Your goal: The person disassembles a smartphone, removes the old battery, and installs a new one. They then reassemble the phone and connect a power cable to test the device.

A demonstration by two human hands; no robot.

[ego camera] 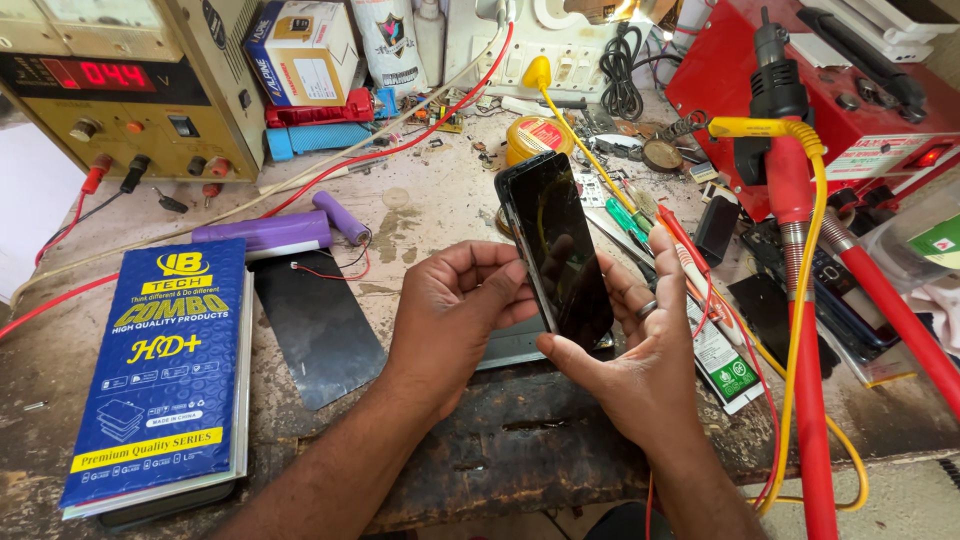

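A black smartphone (556,245) is held upright over the workbench, its dark glossy screen facing me and tilted slightly left. My left hand (455,310) grips its left edge with curled fingers. My right hand (640,350), wearing a ring, supports the phone's lower right edge with thumb and palm. Below the phone a grey flat panel (508,345) lies on the bench.
A blue flat package (160,375) lies at the left beside a black sheet (315,325). Purple cylindrical cells (340,215) and a bench power supply (110,85) sit behind. Red soldering station (860,110), hot-air handle (790,190), cables and screwdrivers (640,225) crowd the right.
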